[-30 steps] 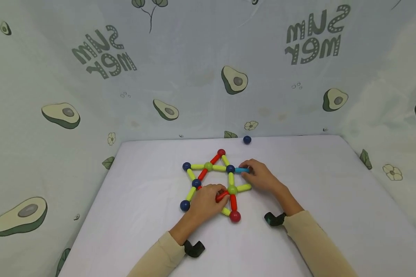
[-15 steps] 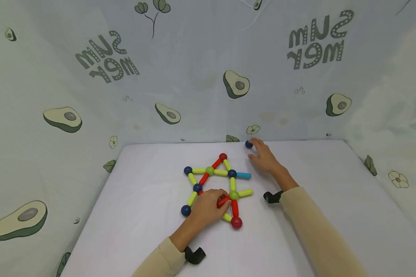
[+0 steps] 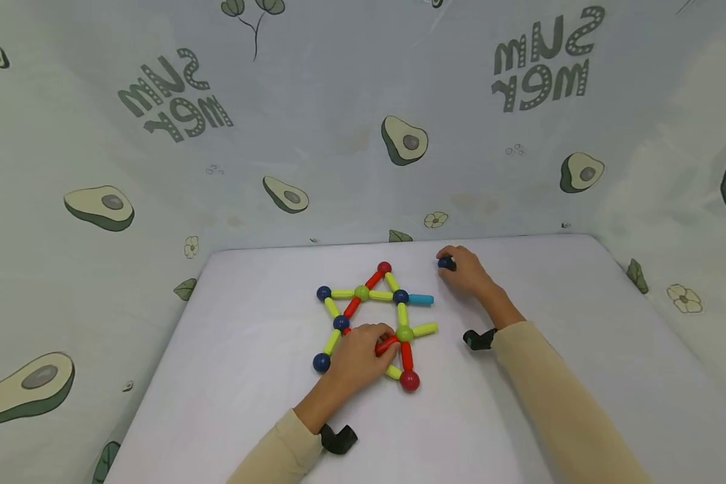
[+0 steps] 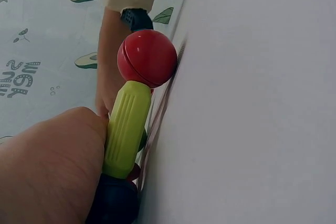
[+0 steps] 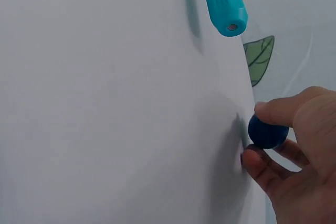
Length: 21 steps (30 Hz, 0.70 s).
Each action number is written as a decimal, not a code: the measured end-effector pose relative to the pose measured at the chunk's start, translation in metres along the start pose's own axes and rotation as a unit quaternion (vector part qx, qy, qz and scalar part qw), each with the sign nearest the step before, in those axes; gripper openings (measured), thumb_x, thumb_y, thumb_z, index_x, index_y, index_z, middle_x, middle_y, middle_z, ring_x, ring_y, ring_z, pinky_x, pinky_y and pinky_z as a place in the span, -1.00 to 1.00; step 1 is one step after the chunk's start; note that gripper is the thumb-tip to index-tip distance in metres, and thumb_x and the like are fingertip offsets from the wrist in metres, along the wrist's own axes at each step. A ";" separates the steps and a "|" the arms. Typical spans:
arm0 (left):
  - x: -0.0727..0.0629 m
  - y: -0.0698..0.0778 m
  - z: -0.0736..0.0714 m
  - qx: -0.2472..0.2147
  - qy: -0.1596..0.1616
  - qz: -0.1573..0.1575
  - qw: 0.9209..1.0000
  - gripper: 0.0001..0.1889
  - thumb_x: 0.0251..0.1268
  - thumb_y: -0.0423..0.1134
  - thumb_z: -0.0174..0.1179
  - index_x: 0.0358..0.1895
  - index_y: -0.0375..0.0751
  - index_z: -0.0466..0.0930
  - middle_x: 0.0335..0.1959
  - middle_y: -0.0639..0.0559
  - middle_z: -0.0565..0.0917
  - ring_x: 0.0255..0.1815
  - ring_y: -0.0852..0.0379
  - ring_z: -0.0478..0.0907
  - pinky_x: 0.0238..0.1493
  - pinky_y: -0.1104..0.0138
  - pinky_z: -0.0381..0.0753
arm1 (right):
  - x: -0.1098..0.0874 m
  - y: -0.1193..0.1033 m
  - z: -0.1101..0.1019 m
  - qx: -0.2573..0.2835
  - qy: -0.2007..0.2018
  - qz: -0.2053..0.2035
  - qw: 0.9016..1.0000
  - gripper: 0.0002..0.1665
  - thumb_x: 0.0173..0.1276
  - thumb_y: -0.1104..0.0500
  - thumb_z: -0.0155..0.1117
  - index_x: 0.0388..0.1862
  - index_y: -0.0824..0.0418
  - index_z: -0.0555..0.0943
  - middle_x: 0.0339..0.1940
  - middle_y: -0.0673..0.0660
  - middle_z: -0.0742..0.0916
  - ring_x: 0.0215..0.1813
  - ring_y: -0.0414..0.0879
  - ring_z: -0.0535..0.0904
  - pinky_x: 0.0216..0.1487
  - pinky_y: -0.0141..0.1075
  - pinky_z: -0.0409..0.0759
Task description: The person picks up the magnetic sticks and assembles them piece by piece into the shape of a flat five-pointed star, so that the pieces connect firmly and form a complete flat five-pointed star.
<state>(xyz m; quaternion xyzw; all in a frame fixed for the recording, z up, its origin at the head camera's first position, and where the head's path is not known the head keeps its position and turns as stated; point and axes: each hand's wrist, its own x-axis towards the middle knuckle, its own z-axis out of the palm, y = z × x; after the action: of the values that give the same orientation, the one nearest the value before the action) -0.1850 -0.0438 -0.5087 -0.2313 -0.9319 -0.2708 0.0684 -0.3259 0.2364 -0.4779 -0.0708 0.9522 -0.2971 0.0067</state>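
A flat frame of magnetic rods and balls lies on the white table. My left hand rests over its lower middle, thumb and fingers around a red rod that joins a light green ball. Part of the frame is hidden beneath this hand. My right hand pinches a dark blue ball between thumb and fingertips, close over the table at the back right. Left of it, a light blue rod sticks out from another dark blue ball, its outer end bare, as the right wrist view shows.
A yellow-green rod also points right with a free end. One red ball forms the front corner, another red ball the back one. A patterned cloth hangs behind the table's back edge. Black camera mounts project from both wrists.
My right hand let go of the light blue rod, reached to the back edge, took the loose dark blue ball and drew it slightly nearer. The left hand keeps its place.
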 end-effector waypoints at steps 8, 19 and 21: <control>0.000 0.000 -0.002 -0.008 -0.001 0.002 1.000 -0.77 0.40 0.03 0.31 -0.02 0.05 0.72 -0.48 0.24 0.54 -0.50 0.32 0.38 -0.56 0.51 0.36 | -0.054 0.006 0.000 0.047 0.014 -0.018 0.999 -0.59 0.44 0.29 0.31 0.24 0.24 0.53 0.26 0.35 0.59 0.17 0.26 0.57 0.25 0.13 0.58; 0.001 0.001 -0.003 -0.011 -0.009 0.001 1.000 -0.77 0.39 0.02 0.31 -0.02 0.04 0.72 -0.49 0.24 0.54 -0.51 0.33 0.38 -0.55 0.50 0.37 | -0.084 0.007 0.016 0.098 0.004 -0.032 0.995 -0.60 0.46 0.20 0.35 0.24 0.12 0.59 0.12 0.25 0.72 0.06 0.12 0.65 0.18 0.04 0.65; 0.002 0.002 -0.005 -0.014 -0.017 -0.003 1.000 -0.76 0.39 0.02 0.32 -0.02 0.03 0.72 -0.48 0.23 0.54 -0.50 0.32 0.39 -0.54 0.51 0.39 | -0.084 0.008 0.019 0.098 0.003 -0.031 0.995 -0.59 0.46 0.17 0.35 0.25 0.10 0.58 0.12 0.22 0.71 0.04 0.09 0.64 0.16 0.01 0.65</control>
<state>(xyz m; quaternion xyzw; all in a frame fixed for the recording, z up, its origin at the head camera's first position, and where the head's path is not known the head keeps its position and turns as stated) -0.1863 -0.0442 -0.5026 -0.2342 -0.9298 -0.2797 0.0484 -0.2431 0.2439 -0.5004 -0.0987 0.9158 -0.3894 0.0011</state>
